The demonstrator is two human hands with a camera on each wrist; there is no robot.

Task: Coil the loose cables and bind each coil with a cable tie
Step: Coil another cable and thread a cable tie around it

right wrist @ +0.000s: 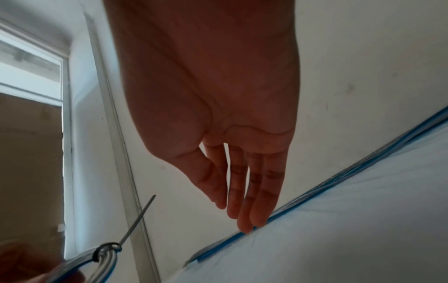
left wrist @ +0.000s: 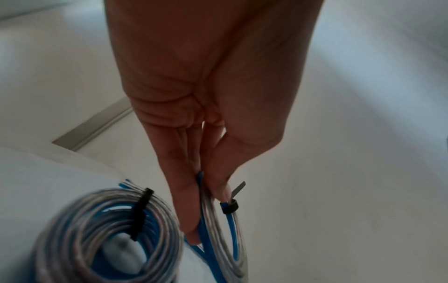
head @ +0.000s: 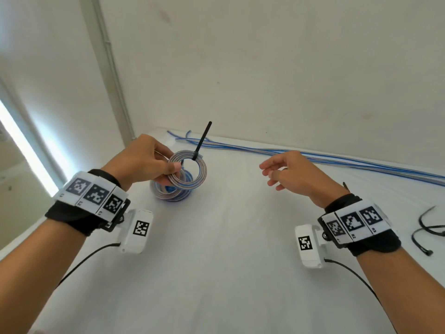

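Note:
My left hand point(head: 154, 162) pinches a small coil of grey and blue cable point(head: 190, 173) and holds it upright above the table. A black cable tie point(head: 201, 142) wraps its top, its long tail sticking up. In the left wrist view my fingers point(left wrist: 189, 201) grip the coil point(left wrist: 223, 233) beside the tie point(left wrist: 229, 207). Beneath it, a bound coil point(head: 172, 192) rests on the table; the left wrist view shows that bound coil point(left wrist: 101, 235) close up. My right hand point(head: 281, 172) hovers apart to the right, fingers relaxed, holding nothing.
Long loose blue and grey cables point(head: 337, 160) run along the far table edge by the wall. Spare black cable ties point(head: 428, 230) lie at the right edge. A white cloth covers the table point(head: 228, 273). The table's left edge drops off near my left arm.

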